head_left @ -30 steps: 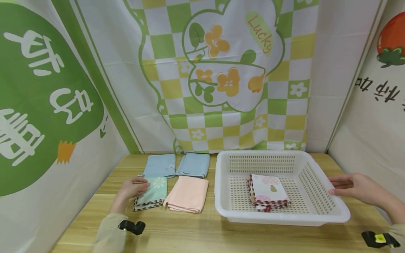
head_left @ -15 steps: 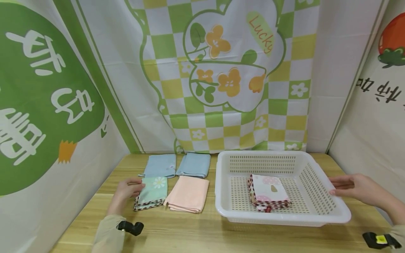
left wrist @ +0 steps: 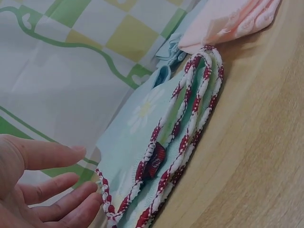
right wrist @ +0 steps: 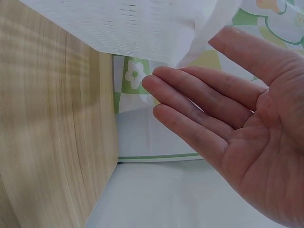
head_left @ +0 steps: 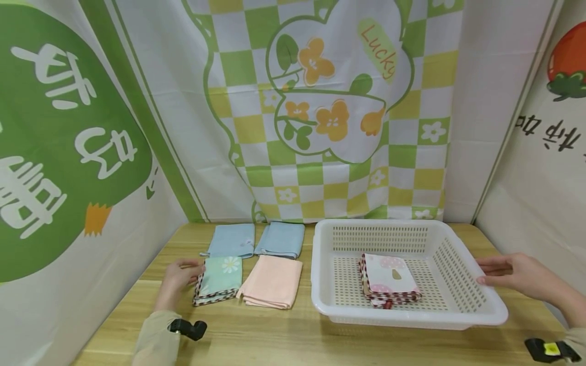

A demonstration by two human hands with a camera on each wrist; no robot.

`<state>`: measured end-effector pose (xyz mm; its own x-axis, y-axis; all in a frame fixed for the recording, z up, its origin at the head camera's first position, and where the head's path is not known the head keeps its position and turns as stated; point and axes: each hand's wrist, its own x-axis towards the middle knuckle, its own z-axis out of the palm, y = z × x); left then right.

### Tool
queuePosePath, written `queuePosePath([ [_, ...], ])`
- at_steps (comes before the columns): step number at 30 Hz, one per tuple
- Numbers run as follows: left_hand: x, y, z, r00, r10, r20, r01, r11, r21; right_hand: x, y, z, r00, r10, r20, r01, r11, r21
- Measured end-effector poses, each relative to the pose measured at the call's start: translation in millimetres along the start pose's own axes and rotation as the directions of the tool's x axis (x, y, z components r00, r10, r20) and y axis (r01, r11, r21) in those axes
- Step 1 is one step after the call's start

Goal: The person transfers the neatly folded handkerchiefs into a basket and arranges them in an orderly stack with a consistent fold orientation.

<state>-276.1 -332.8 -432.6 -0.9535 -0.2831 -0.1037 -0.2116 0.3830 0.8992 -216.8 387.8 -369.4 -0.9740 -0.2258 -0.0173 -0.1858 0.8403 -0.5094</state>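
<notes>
A folded mint-green towel (head_left: 222, 277) with a daisy print and a checked edge lies at the left of the table. My left hand (head_left: 177, 279) is beside its left edge, fingers loosely extended; in the left wrist view a narrow gap shows between the fingertips and the towel's red-and-white braided trim (left wrist: 147, 164). On the right stands a white perforated plastic basket (head_left: 407, 317). Inside it lies a folded white towel (head_left: 389, 274) with pink print. My right hand (head_left: 522, 272) is at the basket's right rim, its fingers straight and thumb tip right at the rim.
Next to the green towel lies a folded peach towel (head_left: 274, 282). Behind these are two folded blue towels, one left (head_left: 232, 240) and one right (head_left: 281, 239). Printed curtains (head_left: 329, 193) enclose the wooden table (head_left: 274, 338) at the back and both sides.
My left hand has drawn back to the left off the green towel, uncovering more of it. The right hand, basket and towels have stayed in place.
</notes>
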Motion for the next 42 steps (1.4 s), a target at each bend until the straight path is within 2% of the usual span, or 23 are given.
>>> queuePosePath([
  [5, 1.4, -5.1, 0.6, 1.000, -0.027, -0.009, 0.027, 1.000, 0.007, -0.1, 0, 0, 1.000, -0.002, 0.004, 0.002, 1.000, 0.004],
  [15, 5.0, -10.5, 0.7, 0.999, -0.036, -0.033, 0.037, 0.999, 0.001, -0.1, -1, -1, 1.000, -0.003, 0.005, 0.003, 1.000, 0.001],
  [22, 6.1, -15.4, 0.1, 0.999, -0.041, 0.025, 0.042, 0.999, -0.027, -0.9, -1, 0, 1.000, -0.007, 0.009, 0.007, 1.000, 0.017],
  [29, 9.1, -18.6, 1.1, 0.998, -0.061, 0.015, 0.061, 0.998, -0.003, -1.1, 0, 0, 1.000, -0.006, -0.001, 0.006, 1.000, 0.006],
  [42, 12.4, -16.0, -2.5, 0.995, -0.075, 0.062, 0.071, 0.996, 0.055, -2.0, 0, 1, 1.000, -0.016, -0.013, 0.016, 1.000, 0.013],
])
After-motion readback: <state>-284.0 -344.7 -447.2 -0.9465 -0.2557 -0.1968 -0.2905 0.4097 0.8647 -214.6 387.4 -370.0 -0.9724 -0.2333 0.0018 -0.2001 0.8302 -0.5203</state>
